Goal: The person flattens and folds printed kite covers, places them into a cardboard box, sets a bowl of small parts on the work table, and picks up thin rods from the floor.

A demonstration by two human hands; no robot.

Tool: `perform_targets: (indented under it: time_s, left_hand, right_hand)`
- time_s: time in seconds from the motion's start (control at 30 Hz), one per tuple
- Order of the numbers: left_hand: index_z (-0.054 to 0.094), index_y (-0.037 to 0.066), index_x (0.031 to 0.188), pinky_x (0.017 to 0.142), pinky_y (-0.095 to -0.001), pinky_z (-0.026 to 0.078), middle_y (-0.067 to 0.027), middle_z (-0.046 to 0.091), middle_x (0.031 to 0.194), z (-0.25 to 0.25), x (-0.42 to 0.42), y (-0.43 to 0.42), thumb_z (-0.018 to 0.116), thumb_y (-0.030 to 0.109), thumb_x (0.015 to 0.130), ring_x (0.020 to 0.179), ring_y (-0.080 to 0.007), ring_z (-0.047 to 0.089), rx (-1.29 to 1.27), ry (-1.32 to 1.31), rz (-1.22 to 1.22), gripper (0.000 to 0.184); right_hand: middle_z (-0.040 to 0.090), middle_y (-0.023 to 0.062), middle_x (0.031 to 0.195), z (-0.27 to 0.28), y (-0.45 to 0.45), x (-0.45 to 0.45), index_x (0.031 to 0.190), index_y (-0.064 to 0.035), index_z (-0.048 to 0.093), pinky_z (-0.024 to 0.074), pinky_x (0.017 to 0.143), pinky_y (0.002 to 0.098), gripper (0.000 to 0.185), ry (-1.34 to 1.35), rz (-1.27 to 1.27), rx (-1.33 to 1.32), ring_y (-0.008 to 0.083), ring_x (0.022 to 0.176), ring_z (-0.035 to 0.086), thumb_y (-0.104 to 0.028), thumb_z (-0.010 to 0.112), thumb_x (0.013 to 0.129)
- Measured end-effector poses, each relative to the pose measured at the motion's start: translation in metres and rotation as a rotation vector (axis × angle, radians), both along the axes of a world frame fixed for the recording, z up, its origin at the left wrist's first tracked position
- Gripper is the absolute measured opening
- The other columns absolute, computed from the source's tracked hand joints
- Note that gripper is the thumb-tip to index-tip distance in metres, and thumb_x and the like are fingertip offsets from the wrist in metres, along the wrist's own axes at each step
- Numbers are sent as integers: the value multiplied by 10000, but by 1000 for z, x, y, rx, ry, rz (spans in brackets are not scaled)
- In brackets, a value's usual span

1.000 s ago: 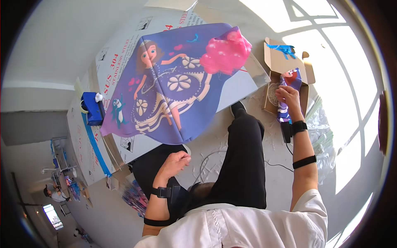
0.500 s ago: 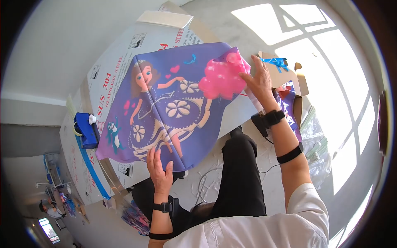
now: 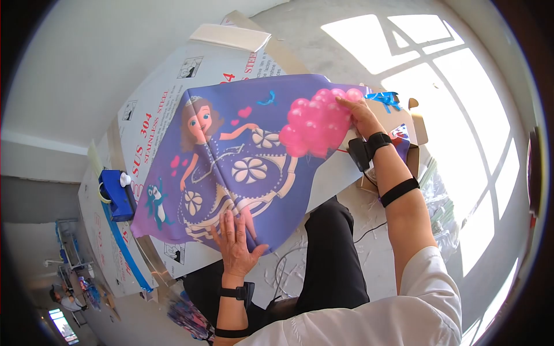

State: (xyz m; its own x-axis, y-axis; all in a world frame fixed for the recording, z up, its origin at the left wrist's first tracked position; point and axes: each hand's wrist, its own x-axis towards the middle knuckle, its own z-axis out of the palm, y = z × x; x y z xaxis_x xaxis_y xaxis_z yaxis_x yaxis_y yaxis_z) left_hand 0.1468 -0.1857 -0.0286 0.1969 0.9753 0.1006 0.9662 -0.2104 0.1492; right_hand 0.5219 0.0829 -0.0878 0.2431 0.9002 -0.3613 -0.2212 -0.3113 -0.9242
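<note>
A purple printed sheet [image 3: 254,202] with a cartoon princess and a pink balloon cluster lies before me. A crease runs down through the figure. My left hand [image 3: 238,248] rests flat on the sheet's lower edge, fingers spread and holding nothing. At the right corner, my right hand [image 3: 365,118] lies over the sheet's edge beside the pink balloons, thumb stretched inward; its other fingers are partly foreshortened. Under the sheet is a work surface [image 3: 158,109] covered in white film with red "SUS 304 STAINLESS STEEL" lettering.
A blue tape dispenser [image 3: 118,193] stands at the left, near a blue strip [image 3: 128,248]. A folded white piece [image 3: 231,37] lies at the far edge. On the right are an open cardboard box [image 3: 420,130], blue ribbon [image 3: 385,100] and clear plastic bags [image 3: 441,216]. Another person [image 3: 69,301] is far left.
My right hand has come down with the sheet's right corner, which was raised and folded and now lies flatter. My left hand has slid slightly right and farther onto the sheet.
</note>
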Motion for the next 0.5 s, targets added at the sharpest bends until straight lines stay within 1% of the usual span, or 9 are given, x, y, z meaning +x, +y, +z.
perform_targets:
  time_s: [0.07, 0.13, 0.2, 0.23, 0.27, 0.3, 0.37, 0.4, 0.5]
  left_hand:
    - [276, 107, 1481, 1104, -626, 90, -156, 160, 1563, 10, 9, 1, 675, 612, 733, 1432, -376, 157, -54, 57, -124, 987]
    - [281, 138, 1482, 1101, -635, 87, -150, 168, 1564, 13, 16, 5, 791, 551, 617, 1436, -363, 159, -206, 117, -243, 1085]
    - [298, 130, 1469, 1106, -621, 98, -158, 189, 1555, 3, 15, 6, 825, 493, 582, 1433, -360, 167, -158, 110, -221, 1093]
    - [315, 123, 1456, 1110, -608, 109, -165, 210, 1546, -3, 15, 7, 860, 436, 548, 1431, -358, 174, -112, 105, -201, 1105]
    - [315, 123, 1456, 1110, -608, 109, -165, 210, 1546, -6, 14, 7, 860, 436, 548, 1431, -358, 174, -111, 103, -201, 1105]
    - [318, 126, 1453, 1110, -608, 107, -167, 214, 1545, -8, 13, 7, 868, 448, 520, 1431, -358, 175, -85, 88, -205, 1129]
    - [321, 130, 1450, 1110, -609, 105, -169, 218, 1544, -9, 13, 7, 875, 460, 493, 1431, -359, 176, -61, 74, -207, 1154]
    - [312, 142, 1461, 1111, -611, 94, -169, 203, 1549, -7, 13, 6, 870, 469, 508, 1434, -360, 166, -107, 41, -186, 1152]
    - [296, 169, 1477, 1114, -612, 77, -173, 181, 1554, 2, 19, 7, 866, 485, 519, 1440, -365, 142, -176, 30, -132, 1158]
  right_hand:
    - [664, 115, 1033, 15, -1, 2, 1090, 21, 618, 489, 866, 296, 442, 323, 125, -103, 188, 961, 626, -245, 792, 782]
    - [667, 106, 1010, 8, 2, 1, 1071, 15, 621, 493, 864, 301, 397, 342, 53, -99, 196, 938, 630, -214, 783, 789]
    - [670, 97, 988, -9, 10, 4, 1051, 9, 624, 497, 861, 305, 353, 355, -17, -91, 205, 915, 635, -183, 775, 796]
    - [669, 97, 991, -25, 18, 10, 1031, 10, 621, 503, 855, 331, 323, 551, -58, 35, 217, 899, 637, -163, 767, 800]
    - [668, 96, 994, -28, 22, 13, 1011, 12, 619, 510, 850, 356, 293, 747, -100, 164, 228, 884, 639, -143, 758, 804]
    - [668, 96, 994, -31, 28, 15, 1011, 12, 619, 510, 850, 356, 293, 746, -99, 165, 228, 884, 639, -143, 758, 804]
    - [666, 108, 976, -23, 31, 13, 984, 16, 611, 531, 816, 382, 231, 1028, -335, 108, 249, 858, 649, -79, 732, 812]
    - [664, 105, 914, -21, 27, 12, 953, 2, 616, 545, 782, 373, 212, 1085, -250, 145, 251, 833, 658, -59, 744, 796]
    - [665, 91, 877, -1, 21, -1, 936, -3, 631, 554, 720, 319, 207, 819, -225, 72, 229, 782, 668, -59, 759, 783]
